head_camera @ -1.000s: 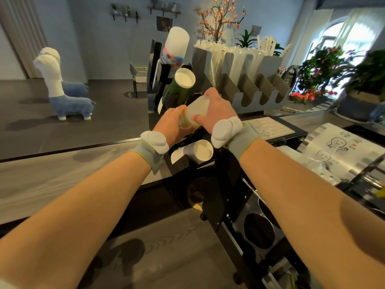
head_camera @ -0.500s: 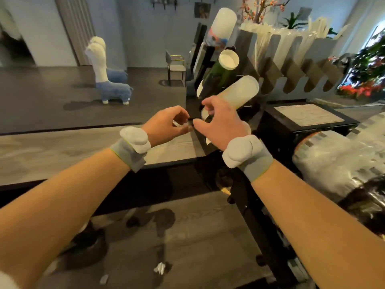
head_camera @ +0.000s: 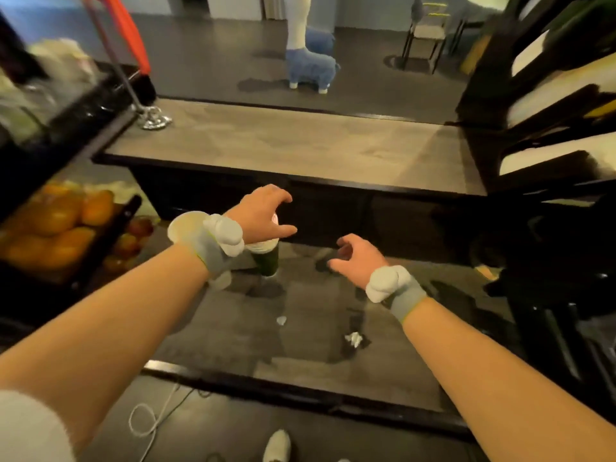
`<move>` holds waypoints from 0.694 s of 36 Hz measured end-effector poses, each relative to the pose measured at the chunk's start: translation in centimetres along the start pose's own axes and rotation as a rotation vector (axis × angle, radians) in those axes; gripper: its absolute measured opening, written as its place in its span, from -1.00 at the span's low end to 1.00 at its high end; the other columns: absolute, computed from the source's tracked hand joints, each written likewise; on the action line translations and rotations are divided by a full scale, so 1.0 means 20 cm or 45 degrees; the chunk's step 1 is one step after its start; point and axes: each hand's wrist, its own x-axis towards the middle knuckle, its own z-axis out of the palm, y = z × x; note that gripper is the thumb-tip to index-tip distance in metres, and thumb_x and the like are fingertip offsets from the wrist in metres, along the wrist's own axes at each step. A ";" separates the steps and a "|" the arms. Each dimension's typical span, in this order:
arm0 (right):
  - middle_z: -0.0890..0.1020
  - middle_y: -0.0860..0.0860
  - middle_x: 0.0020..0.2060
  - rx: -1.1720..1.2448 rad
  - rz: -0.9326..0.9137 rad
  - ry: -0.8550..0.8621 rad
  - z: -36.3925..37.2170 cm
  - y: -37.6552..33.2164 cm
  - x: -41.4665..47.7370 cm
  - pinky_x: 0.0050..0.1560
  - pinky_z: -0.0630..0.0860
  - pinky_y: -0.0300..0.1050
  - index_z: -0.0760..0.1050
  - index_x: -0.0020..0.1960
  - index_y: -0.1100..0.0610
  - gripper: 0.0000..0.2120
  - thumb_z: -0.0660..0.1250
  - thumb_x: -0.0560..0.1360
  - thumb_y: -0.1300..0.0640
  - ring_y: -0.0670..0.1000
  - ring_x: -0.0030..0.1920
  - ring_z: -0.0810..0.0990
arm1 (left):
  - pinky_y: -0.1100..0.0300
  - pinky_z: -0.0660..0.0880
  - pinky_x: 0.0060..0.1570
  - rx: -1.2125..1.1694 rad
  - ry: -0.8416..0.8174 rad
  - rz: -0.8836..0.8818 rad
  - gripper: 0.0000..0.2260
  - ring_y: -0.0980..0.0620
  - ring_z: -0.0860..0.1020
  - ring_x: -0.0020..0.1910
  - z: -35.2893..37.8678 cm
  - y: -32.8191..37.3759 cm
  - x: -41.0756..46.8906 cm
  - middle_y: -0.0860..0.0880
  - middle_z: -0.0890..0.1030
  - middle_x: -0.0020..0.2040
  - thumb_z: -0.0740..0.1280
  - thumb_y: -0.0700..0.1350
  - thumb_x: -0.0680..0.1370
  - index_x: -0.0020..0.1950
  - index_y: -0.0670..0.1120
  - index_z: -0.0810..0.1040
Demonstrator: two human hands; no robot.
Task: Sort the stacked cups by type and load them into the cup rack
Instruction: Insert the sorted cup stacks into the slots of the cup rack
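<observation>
A stack of cups (head_camera: 265, 258) is standing on the low counter (head_camera: 300, 328), with a second cup stack (head_camera: 186, 228) just left of it. The cup rack (head_camera: 546, 105) is rising at the far right. Oranges (head_camera: 60, 221) are sitting in a crate (head_camera: 110, 228) at the left.

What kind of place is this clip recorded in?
Probably a drinks shop or cafe, seen from behind the counter. A black cup rack holds sleeves of paper cups at the right, more stacked cups stand on a lower shelf, oranges are piled at the left, and a chair stands beyond the counter.
</observation>
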 end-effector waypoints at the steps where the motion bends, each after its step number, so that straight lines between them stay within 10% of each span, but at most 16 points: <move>1: 0.58 0.04 0.14 -0.009 0.004 -0.011 0.05 -0.02 0.02 0.04 0.51 -0.11 0.39 0.36 0.11 -0.47 0.44 0.44 0.03 0.05 0.11 0.57 | -0.05 0.33 0.38 0.025 0.035 -0.020 -0.36 -0.07 0.35 0.41 0.02 -0.05 -0.01 -0.03 0.37 0.43 0.43 0.18 0.46 0.45 -0.03 0.35; 11: 0.42 0.14 0.40 -0.036 0.056 -0.076 0.39 -0.23 0.29 0.25 0.47 0.00 0.18 0.51 0.16 -0.22 0.47 0.44 -0.04 0.17 0.34 0.46 | -0.08 0.23 0.46 -0.120 0.002 -0.259 -0.01 -0.12 0.14 0.55 0.17 -0.29 -0.03 -0.08 0.15 0.58 0.52 0.22 0.36 0.59 -0.06 0.04; 25: 0.41 0.16 0.38 0.161 0.123 -0.225 0.66 -0.25 0.61 0.13 0.34 -0.16 0.11 0.52 0.23 -0.15 0.52 0.40 0.16 0.20 0.38 0.41 | 0.00 0.33 0.38 -0.227 0.005 -0.269 -0.06 -0.14 0.28 0.46 0.27 -0.46 0.08 -0.13 0.17 0.51 0.50 0.14 0.41 0.58 -0.15 0.03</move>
